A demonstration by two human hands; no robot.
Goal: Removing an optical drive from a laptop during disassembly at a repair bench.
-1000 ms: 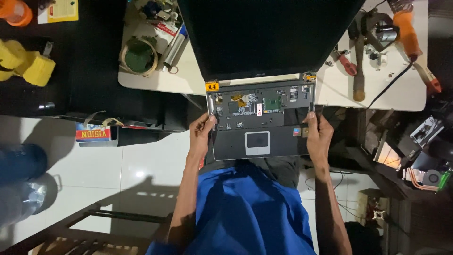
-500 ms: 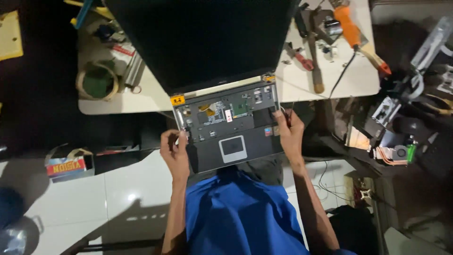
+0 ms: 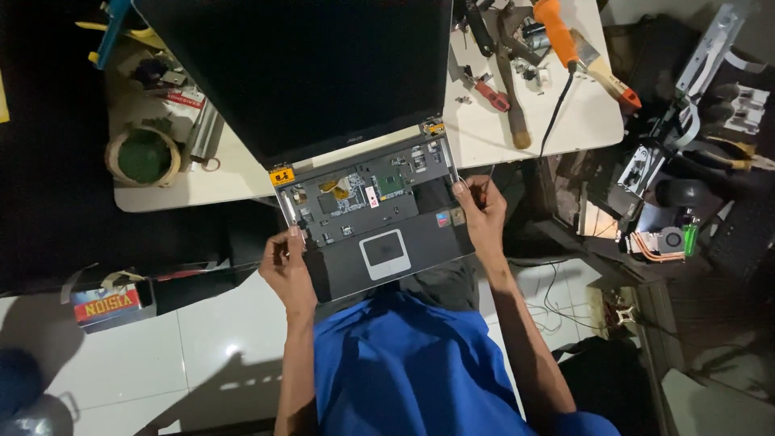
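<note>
Grey, keyboard-less laptop point(image 3: 367, 210) rests half on the white table's point(image 3: 517, 133) edge, half on the lap, long axis tilted, black screen pointing away; left hand point(image 3: 284, 266) and right hand point(image 3: 480, 211) grasp its sides above tiled floor point(image 3: 202, 339).

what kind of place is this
Most likely a small electronics repair bench. A laptop lies opened with its keyboard off and circuit board bare, held at each side by the left hand and right hand. Hand tools and a tape roll clutter the white table.
</note>
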